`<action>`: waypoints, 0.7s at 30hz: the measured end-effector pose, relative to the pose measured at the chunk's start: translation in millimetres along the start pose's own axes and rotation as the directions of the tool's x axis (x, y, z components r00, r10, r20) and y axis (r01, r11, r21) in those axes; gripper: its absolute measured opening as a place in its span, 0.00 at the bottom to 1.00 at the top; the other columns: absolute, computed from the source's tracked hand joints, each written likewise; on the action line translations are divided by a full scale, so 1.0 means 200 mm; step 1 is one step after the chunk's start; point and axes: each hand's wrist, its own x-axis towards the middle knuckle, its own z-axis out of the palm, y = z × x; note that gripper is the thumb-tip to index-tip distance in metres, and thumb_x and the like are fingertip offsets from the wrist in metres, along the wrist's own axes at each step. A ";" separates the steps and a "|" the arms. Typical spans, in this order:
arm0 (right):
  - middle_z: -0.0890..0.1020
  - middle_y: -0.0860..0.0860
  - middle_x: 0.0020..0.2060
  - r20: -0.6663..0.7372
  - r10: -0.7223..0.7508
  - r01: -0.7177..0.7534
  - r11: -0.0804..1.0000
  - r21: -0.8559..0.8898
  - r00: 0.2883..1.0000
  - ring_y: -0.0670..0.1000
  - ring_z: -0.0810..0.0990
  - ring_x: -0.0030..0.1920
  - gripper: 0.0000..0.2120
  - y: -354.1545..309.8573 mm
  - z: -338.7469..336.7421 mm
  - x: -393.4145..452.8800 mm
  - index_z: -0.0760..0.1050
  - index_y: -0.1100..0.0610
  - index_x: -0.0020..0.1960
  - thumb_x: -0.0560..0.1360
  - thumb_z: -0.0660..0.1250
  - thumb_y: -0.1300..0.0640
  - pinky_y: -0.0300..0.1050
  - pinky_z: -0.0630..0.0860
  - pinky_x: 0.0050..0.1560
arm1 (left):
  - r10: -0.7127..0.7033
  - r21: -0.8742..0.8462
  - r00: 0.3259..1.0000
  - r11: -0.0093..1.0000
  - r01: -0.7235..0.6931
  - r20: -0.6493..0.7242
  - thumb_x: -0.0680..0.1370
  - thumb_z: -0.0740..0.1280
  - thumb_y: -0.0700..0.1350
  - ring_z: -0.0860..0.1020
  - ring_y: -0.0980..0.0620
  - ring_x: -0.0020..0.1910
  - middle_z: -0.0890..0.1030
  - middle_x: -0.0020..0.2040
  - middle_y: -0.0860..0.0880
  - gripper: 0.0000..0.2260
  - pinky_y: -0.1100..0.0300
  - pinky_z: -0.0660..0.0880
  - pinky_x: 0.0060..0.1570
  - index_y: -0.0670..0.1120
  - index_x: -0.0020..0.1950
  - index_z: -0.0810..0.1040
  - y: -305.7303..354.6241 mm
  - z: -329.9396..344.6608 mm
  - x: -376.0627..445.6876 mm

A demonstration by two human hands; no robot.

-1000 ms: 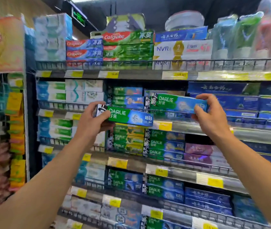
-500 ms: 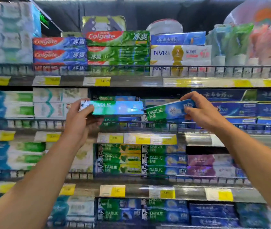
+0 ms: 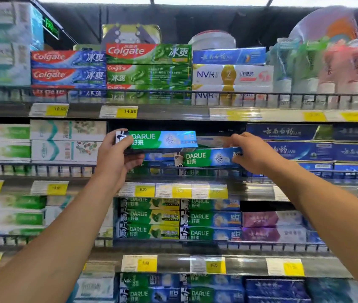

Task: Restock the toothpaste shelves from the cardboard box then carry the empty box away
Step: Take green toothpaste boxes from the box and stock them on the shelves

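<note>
Both arms reach up to the second shelf of a shop's toothpaste rack. The left hand grasps the left end of a green and blue Darlie toothpaste carton, thumb on its front face and fingers curled underneath, holding it level at the mouth of the shelf, above the wire rail. The right hand grasps the right end of a second Darlie carton, fingers curled over its top edge; this carton sits lower and to the right of the first, its left end tucked just under the first carton's right end. It lies on or just above other cartons on that shelf; which, I cannot tell.

The cardboard box is out of view.

To the left of the hands on the same shelf stand white and teal cartons; to the right, dark blue cartons with white script. Yellow price tags run along the shelf edge below the hands. On the shelf under that, stacked Darlie cartons fill two columns, with pink cartons beside them on the right. The top shelf carries blue Colgate cartons, green Colgate cartons and white NVR cartons, with blurred bottles further right
</note>
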 end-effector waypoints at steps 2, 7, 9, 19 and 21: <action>0.71 0.52 0.57 -0.004 -0.009 0.008 0.999 -0.040 1.000 0.60 0.75 0.54 0.20 0.00 0.03 0.00 0.71 0.47 0.66 0.75 0.69 0.58 0.49 0.72 0.47 | -0.003 0.003 1.000 1.000 0.003 0.011 0.80 0.63 0.40 0.81 0.42 0.34 0.81 0.42 0.42 0.06 0.52 0.80 0.38 0.49 0.55 0.75 -0.01 0.03 -0.01; 0.71 0.54 0.61 -0.023 -0.023 0.017 0.973 -0.231 0.999 0.62 0.76 0.54 0.21 -0.02 0.08 0.00 0.68 0.48 0.69 0.77 0.66 0.60 0.52 0.74 0.45 | -0.005 0.009 1.000 1.000 0.004 0.024 0.80 0.64 0.40 0.81 0.42 0.34 0.81 0.44 0.41 0.07 0.52 0.80 0.37 0.47 0.58 0.74 -0.02 0.06 -0.01; 0.73 0.53 0.60 -0.038 -0.017 0.005 0.954 -0.299 0.999 0.61 0.74 0.56 0.20 -0.02 0.10 -0.01 0.68 0.49 0.68 0.77 0.64 0.59 0.53 0.75 0.45 | -0.001 0.011 1.000 1.000 0.000 0.022 0.80 0.64 0.40 0.81 0.42 0.34 0.81 0.44 0.41 0.07 0.53 0.80 0.36 0.47 0.58 0.74 -0.02 0.06 -0.01; 0.77 0.53 0.63 0.035 -0.118 0.123 0.969 -0.216 0.992 0.60 0.76 0.59 0.16 -0.11 0.18 -0.01 0.73 0.47 0.66 0.80 0.58 0.53 0.53 0.78 0.51 | 0.005 0.019 1.000 1.000 -0.005 0.010 0.81 0.63 0.40 0.81 0.44 0.31 0.82 0.40 0.43 0.06 0.55 0.80 0.34 0.47 0.57 0.74 -0.04 0.06 0.00; 0.76 0.51 0.66 0.078 -0.128 0.141 0.972 -0.190 0.989 0.58 0.75 0.63 0.17 -0.10 0.19 -0.05 0.72 0.46 0.69 0.81 0.58 0.50 0.53 0.77 0.55 | -0.005 0.027 1.000 1.000 0.004 0.028 0.81 0.63 0.40 0.81 0.44 0.31 0.82 0.41 0.43 0.07 0.55 0.81 0.35 0.47 0.58 0.74 -0.05 0.07 0.01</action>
